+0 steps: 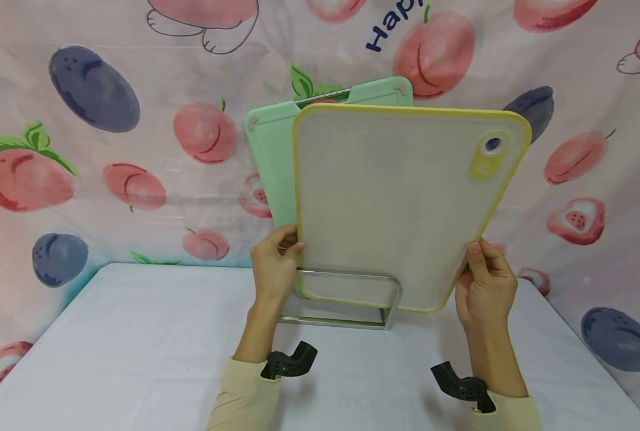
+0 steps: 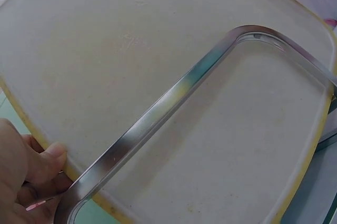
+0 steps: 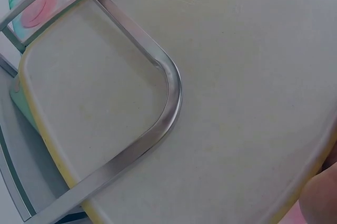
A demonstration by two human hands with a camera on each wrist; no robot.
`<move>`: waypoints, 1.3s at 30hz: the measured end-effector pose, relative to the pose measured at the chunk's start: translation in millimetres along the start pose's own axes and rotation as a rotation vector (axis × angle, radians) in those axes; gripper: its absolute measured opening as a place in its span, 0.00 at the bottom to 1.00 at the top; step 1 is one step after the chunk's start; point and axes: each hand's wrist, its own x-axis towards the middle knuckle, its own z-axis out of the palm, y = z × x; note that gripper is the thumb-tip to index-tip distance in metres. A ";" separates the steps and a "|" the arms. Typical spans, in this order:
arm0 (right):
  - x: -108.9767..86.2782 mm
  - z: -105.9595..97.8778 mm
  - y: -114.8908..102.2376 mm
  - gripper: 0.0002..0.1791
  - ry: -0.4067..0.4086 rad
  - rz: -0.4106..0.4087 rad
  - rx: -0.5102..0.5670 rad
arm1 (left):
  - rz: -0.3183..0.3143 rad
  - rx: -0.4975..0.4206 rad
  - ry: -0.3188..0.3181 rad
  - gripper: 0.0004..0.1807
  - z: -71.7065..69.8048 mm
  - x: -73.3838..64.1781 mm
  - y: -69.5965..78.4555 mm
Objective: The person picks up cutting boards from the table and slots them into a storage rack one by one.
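A white cutting board [image 1: 390, 197] with a yellow rim and a hole at its top right corner stands tilted, its lower left part inside a metal rack [image 1: 352, 274]. Its lower right corner sticks out past the rack's end. My left hand [image 1: 276, 263] pinches the board's left edge near the rack's top bar, thumb in front; the fingers are partly hidden. On the right edge, my right hand [image 1: 487, 284] grips with the thumb in front and fingers behind. Behind leans a green cutting board [image 1: 276, 155], largely covered by the white one.
The rack stands on a white-covered table [image 1: 163, 347]. A fruit-print cloth [image 1: 152, 239] hangs behind the table. A black wrist mount [image 1: 290, 362] sits on the left forearm and another black mount [image 1: 462, 386] on the right.
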 end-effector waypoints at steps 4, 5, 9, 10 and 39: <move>-1.3 0.9 1.5 0.06 -0.012 0.008 0.001 | -0.025 -0.011 -0.003 0.12 -2.8 0.6 -1.1; -1.8 1.2 1.9 0.07 -0.013 0.013 0.001 | -0.033 -0.015 -0.002 0.12 -3.6 0.7 -1.5; -3.3 2.4 3.9 0.07 -0.012 0.023 -0.023 | -0.044 -0.018 0.009 0.12 -6.6 0.6 -3.1; -3.6 2.7 4.3 0.07 -0.012 0.027 -0.028 | -0.047 -0.020 0.010 0.12 -7.5 0.4 -3.3; -10.5 -1.9 8.5 0.15 -0.296 0.082 -0.137 | -0.102 0.005 0.011 0.12 -30.3 3.1 -7.7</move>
